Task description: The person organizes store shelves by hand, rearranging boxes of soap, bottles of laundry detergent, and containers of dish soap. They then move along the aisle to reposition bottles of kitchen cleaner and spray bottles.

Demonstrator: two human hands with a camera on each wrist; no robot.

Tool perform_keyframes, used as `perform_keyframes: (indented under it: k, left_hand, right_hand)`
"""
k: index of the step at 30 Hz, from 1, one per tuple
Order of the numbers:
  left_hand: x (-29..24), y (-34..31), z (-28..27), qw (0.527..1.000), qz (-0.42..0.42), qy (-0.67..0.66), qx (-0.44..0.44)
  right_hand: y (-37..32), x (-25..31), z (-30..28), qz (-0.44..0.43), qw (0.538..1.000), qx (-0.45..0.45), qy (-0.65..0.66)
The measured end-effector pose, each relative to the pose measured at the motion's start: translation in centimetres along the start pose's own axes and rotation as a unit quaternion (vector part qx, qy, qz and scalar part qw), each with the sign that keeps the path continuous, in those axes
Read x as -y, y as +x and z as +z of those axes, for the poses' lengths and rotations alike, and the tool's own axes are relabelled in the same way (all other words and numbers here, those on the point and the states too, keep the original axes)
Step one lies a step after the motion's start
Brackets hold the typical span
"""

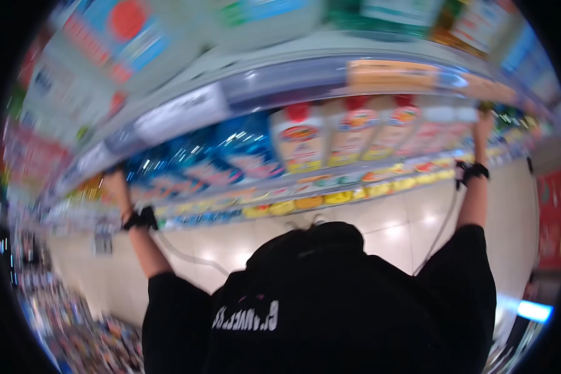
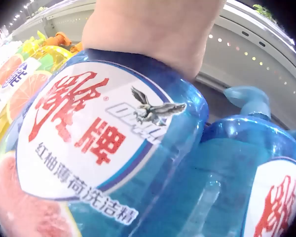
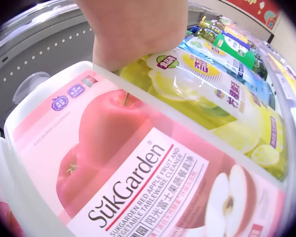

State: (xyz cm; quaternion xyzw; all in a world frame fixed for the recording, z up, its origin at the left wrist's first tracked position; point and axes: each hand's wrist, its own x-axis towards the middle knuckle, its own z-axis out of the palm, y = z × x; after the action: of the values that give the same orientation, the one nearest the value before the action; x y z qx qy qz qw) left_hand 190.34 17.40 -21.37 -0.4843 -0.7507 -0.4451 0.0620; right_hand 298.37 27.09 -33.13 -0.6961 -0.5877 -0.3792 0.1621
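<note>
My left hand (image 1: 116, 185) reaches onto the shelf at the left end of a row of blue dish soap bottles. In the left wrist view, its heel lies at the shoulder of a blue dish soap bottle (image 2: 153, 182) with a grapefruit label, and the fingers are hidden behind it. Far to the right, my right hand (image 1: 482, 121) reaches in under the shelf above. The right wrist view has it over the top edges of a pink SukGarden cleaner bottle (image 3: 108, 133) and a yellow-green lemon bottle (image 3: 172, 96). Its fingers are hidden there too.
Overhead, a shelf edge (image 1: 280, 78) carries price tags and large bottles. White red-capped bottles (image 1: 302, 140) stand between the hands. Another blue pump bottle (image 2: 222, 163) is beside the left one. A lower shelf holds yellow goods (image 1: 340, 198); pale floor tiles (image 1: 380, 234) lie below.
</note>
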Motion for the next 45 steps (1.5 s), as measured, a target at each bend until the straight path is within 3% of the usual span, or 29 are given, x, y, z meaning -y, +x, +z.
perform_keyframes:
  k: [1, 2, 4, 6, 7, 9, 11, 12, 13, 16, 17, 18, 19, 20, 22, 25, 29, 34, 37, 41, 45]
  left_hand:
    - [1.2, 0.6, 0.5, 0.999, -0.002, 0.041, -0.028]
    - [2.4, 0.7, 0.4, 0.994, -0.005, 0.093, -0.047]
    - [4.0, 1.2, 0.8, 0.988, -0.036, 0.139, -0.063]
    - [0.4, 0.2, 0.4, 0.988, -0.086, 0.126, -0.028]
    - [0.3, 0.1, 0.1, 0.981, -0.126, 0.148, 0.003]
    - [4.1, 1.0, 0.9, 0.978, -0.147, 0.148, -0.02]
    - [5.8, -0.6, 0.9, 0.995, -0.028, 0.025, -0.088]
    - [5.8, -1.4, -0.7, 1.0, 0.0, -0.022, -0.021]
    - [-0.7, -5.1, -1.9, 0.996, -0.03, -0.079, -0.04]
    - [-1.9, -13.0, -3.9, 0.953, -0.129, -0.265, -0.066]
    - [-0.9, -16.0, -4.3, 0.955, -0.123, -0.265, -0.041]
    - [-5.8, -19.5, -4.8, 0.943, -0.219, -0.247, -0.045]
    - [-4.9, -22.8, -4.8, 0.943, -0.229, -0.24, -0.032]
    - [-3.9, -26.1, -5.1, 0.944, -0.238, -0.229, 0.013]
    - [-6.0, -32.4, -4.8, 0.934, -0.281, -0.221, 0.023]
    - [-11.1, -39.5, -5.0, 0.914, -0.343, -0.217, -0.004]
    - [-16.5, -45.7, -3.6, 0.88, -0.389, -0.272, -0.017]
    - [-22.7, -51.9, -4.1, 0.93, -0.322, -0.177, 0.03]
    - [-23.6, -55.6, -6.5, 0.936, -0.298, -0.187, 0.029]
    - [-24.8, -63.4, -8.8, 0.937, -0.306, -0.169, -0.007]
    - [-25.1, -74.6, -7.2, 0.925, -0.345, -0.154, -0.029]
  right_hand:
    - [0.7, 3.2, -2.7, 0.144, 0.972, -0.024, 0.184]
    - [1.1, 3.7, -3.1, 0.188, 0.946, -0.008, 0.266]
    - [2.0, 6.4, -7.4, 0.229, 0.932, 0.0, 0.282]
    - [3.1, 9.0, -12.1, 0.28, 0.897, 0.033, 0.342]
    - [3.0, 8.8, -11.9, 0.253, 0.902, -0.004, 0.349]
    - [3.6, 9.4, -13.9, 0.238, 0.89, -0.004, 0.389]
    - [4.5, 9.3, -15.8, 0.221, 0.891, 0.022, 0.396]
    - [4.6, 9.0, -16.2, 0.202, 0.9, 0.032, 0.385]
    - [4.9, 8.5, -16.4, 0.178, 0.909, 0.045, 0.375]
    - [5.6, 8.5, -16.5, 0.126, 0.91, 0.026, 0.394]
    - [5.8, 8.7, -16.2, 0.116, 0.905, 0.005, 0.41]
    - [5.8, 8.3, -14.6, 0.093, 0.886, -0.026, 0.454]
    - [5.8, 8.2, -13.7, 0.107, 0.886, -0.031, 0.45]
    - [6.0, 8.3, -14.0, 0.119, 0.883, -0.012, 0.454]
    - [5.7, 8.7, -15.4, 0.117, 0.878, 0.004, 0.464]
    - [5.3, 7.4, -14.9, 0.099, 0.923, 0.097, 0.359]
    - [5.9, 7.5, -14.7, 0.036, 0.939, 0.041, 0.34]
    - [6.4, 7.2, -15.7, 0.013, 0.951, 0.089, 0.295]
    - [6.2, 7.0, -15.6, -0.008, 0.948, 0.06, 0.313]
    - [6.3, 7.0, -15.5, -0.014, 0.938, 0.071, 0.338]
    - [5.9, 6.9, -15.7, -0.025, 0.933, 0.061, 0.355]
